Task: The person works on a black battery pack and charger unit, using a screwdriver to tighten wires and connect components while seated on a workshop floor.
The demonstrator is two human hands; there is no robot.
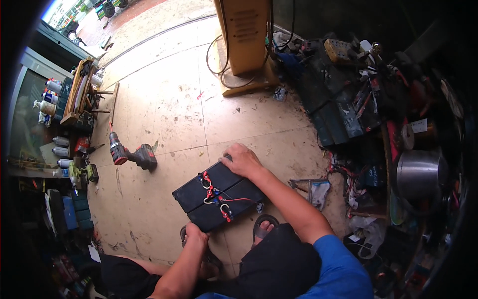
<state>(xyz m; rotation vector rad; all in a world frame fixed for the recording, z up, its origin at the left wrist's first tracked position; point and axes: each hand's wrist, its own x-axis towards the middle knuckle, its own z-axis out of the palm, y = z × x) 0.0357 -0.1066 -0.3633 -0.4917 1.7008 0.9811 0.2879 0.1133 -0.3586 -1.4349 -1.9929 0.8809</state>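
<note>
Black pack (222,183), heavy and stiff I'd guess, between left hand (198,232), gripping its near edge, and right hand (241,159), clasping the far corner: good holds, clear of delicate wires (209,193).

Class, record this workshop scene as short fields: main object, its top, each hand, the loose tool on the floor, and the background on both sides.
Main object: black unit, boxy, in joined sections
Top: red, blue and pale wires
Left hand: at the near corner, grip partly hidden
Right hand: holding the far edge
Tool: red-and-black drill, on the pale floor left of the unit
Background left: spray cans
Background right: metal pot
</note>
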